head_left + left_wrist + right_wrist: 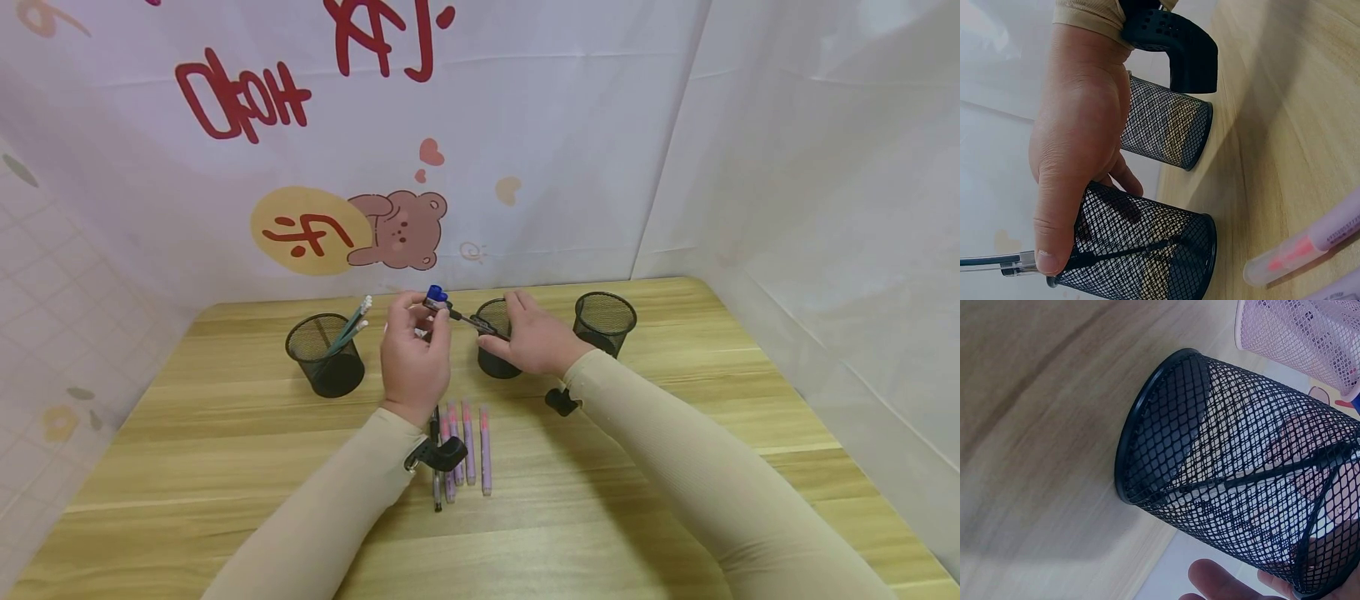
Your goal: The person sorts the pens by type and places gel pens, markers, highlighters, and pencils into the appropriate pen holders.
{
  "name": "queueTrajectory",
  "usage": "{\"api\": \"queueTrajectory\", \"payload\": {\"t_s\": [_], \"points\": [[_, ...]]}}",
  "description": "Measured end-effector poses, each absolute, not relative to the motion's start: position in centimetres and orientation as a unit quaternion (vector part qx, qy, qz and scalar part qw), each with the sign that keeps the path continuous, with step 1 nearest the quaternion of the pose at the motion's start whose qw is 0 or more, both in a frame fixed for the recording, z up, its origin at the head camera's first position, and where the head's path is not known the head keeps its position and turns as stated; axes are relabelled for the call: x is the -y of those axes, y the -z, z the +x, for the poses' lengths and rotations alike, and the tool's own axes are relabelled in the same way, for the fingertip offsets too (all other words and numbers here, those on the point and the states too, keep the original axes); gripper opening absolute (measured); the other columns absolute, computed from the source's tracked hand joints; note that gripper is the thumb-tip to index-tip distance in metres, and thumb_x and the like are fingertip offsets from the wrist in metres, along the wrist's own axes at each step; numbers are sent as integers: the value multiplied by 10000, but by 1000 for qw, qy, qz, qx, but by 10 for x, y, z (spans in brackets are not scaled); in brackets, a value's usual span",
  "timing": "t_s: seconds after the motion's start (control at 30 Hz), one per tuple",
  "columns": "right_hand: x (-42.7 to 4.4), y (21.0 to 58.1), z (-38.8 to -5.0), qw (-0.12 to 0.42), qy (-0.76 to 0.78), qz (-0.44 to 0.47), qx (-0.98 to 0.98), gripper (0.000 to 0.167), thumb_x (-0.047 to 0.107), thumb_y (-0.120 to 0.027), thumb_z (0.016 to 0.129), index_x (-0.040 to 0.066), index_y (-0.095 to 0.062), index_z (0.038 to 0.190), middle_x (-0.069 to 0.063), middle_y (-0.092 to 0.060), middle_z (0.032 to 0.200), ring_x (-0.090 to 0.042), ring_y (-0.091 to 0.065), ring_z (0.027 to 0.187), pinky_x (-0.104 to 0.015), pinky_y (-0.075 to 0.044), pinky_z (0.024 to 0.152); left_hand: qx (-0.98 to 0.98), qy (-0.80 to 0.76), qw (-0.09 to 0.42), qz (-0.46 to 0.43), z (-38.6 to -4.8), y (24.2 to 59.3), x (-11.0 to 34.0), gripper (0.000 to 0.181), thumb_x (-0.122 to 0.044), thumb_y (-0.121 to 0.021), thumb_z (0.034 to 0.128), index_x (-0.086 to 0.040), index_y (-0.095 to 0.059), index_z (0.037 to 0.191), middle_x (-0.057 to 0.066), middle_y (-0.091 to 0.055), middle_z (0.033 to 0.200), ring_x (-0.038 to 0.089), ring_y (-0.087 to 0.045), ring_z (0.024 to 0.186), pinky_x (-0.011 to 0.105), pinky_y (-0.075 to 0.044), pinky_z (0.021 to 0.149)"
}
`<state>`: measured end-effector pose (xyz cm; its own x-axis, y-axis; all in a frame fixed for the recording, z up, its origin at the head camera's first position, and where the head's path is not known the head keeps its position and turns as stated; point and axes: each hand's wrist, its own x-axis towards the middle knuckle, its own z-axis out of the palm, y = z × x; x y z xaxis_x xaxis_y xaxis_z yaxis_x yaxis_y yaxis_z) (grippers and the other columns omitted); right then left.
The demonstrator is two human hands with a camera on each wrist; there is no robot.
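A black mesh pen cup (495, 362) stands in the middle of the row. My right hand (543, 337) grips its rim, the thumb beside a clear-barrelled gel pen (1110, 255) and the fingers on the far side. Through the mesh the pen's dark lower part shows inside the cup. My left hand (416, 358) is left of that cup, thumb and fingers curled and seeming to pinch the gel pen's upper end; this contact is partly hidden. Blue marker caps (435, 293) show just beyond these fingers. A pink mesh cup (1297, 331) is mostly hidden behind the left hand.
At the left, a black mesh cup (333, 379) holds pencils (348, 329) with white ends. Another black mesh cup (604, 312) stands at the right. Several purple highlighters (485, 454) and a black gel pen (437, 492) lie on the wooden table (600, 533). A curtain hangs behind.
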<state>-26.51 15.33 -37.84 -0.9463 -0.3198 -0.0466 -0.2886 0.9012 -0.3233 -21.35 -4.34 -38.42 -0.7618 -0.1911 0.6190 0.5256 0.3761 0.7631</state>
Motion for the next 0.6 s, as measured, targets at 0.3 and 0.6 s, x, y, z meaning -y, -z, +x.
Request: {"api": "queueTrajectory", "payload": {"t_s": [0.3,0.6], "points": [[-154,380,-266,47,158,-155,-974,1049,692,-519,1003,-22,-129,1666,-251,-163,1737,-444,-393,1525,-533,-408,1216,776,524,336,-102,-213,384,42,256,-166,-649,1041,-27,-574,1243,148,-707,999,268,-664,886,324,-528,696],[-154,380,-265,45,156,-160,-974,1043,684,-522,1006,-28,-135,1664,-257,-174,1733,-432,-355,1550,-524,-389,1232,782,508,345,-101,-215,384,41,203,-171,-679,1025,-49,-622,1177,124,-711,1035,293,-646,923,415,-555,753]]}}
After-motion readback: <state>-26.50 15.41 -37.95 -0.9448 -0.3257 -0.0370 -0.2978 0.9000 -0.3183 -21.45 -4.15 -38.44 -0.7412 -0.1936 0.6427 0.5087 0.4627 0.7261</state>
